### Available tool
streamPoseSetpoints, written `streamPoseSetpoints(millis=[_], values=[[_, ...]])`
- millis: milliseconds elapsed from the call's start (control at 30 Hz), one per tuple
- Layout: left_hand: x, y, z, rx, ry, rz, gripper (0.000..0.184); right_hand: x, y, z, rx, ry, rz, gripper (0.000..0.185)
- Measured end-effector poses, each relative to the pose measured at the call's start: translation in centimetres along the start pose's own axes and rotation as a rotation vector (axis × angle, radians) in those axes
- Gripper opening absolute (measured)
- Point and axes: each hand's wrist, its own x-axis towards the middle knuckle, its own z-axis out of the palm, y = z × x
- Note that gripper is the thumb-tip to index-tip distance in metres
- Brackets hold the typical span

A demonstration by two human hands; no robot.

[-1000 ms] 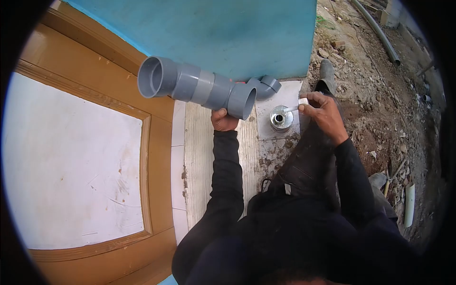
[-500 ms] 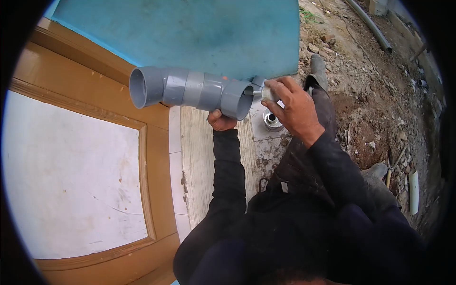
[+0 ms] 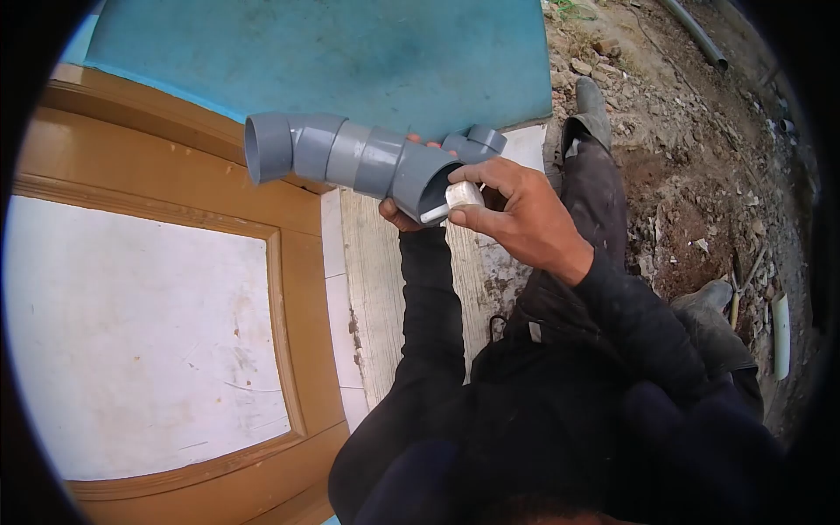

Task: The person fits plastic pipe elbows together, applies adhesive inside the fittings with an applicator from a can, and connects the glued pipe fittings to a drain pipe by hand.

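Note:
My left hand (image 3: pixel 400 215) is wrapped round a grey PVC pipe fitting assembly (image 3: pixel 378 160) from below, with fingertips showing over its far side. An elbow forms its left end, and the right end is an open socket. Between the thumb and fingers of my right hand (image 3: pixel 541 220) is a white cap with an applicator brush (image 3: pixel 465 195). Its pale stem lies against the near inner rim of the socket; the brush tip is hard to make out. Just beyond sits a smaller grey pipe fitting (image 3: pixel 479 143), partly hidden by my right hand and the assembly.
A brown-framed door with a white panel (image 3: pixel 140 341) fills the left. Ahead stands a blue surface (image 3: pixel 324 61). Rubble ground (image 3: pixel 674 175) lies to the right, with a grey pipe (image 3: pixel 696 35) and a white pipe piece (image 3: pixel 780 337). My boot (image 3: pixel 592 109) rests beside the tiles.
My right hand has moved left and down with the brush, from the socket's far side to its near rim. The assembly has tilted, right end lower. The open metal can is now hidden.

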Motion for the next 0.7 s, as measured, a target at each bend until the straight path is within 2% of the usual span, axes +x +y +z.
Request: streamPoseSetpoints(millis=[33,133,233,333,433,467,600,700], values=[[0.0,-0.3,0.1,-0.009,0.022,0.000,0.109,0.0,-0.1,0.1,0.084,0.042,0.035,0.040],[-0.3,-0.8,0.0,-0.057,0.013,-0.015,0.108,-0.6,0.4,-0.5,-0.010,-0.034,0.001,0.041],[-0.5,0.0,-1.4,-0.019,0.014,-0.128,0.108,-1.1,0.5,-0.8,-0.335,0.029,-0.108,0.040],[-2.0,-0.4,-0.8,-0.025,0.211,-0.108,0.103,-0.5,0.6,-0.1,-0.209,0.010,-0.159,0.042],[-2.5,0.0,0.0,-0.136,0.489,-0.184,0.093,1.1,0.3,0.0,-0.070,0.119,-0.185,0.040],[-2.8,0.1,0.5,-0.111,0.463,-0.217,0.081,1.6,0.5,0.1,-0.062,0.153,-0.171,0.039],[-2.0,0.1,5.5,0.077,0.668,-0.373,0.070,2.9,0.5,-0.9,-0.218,0.313,-0.243,0.039],[-2.2,0.1,6.2,-0.138,0.836,-0.412,0.066,2.9,0.9,-2.1,-0.255,0.239,-0.205,0.040]])
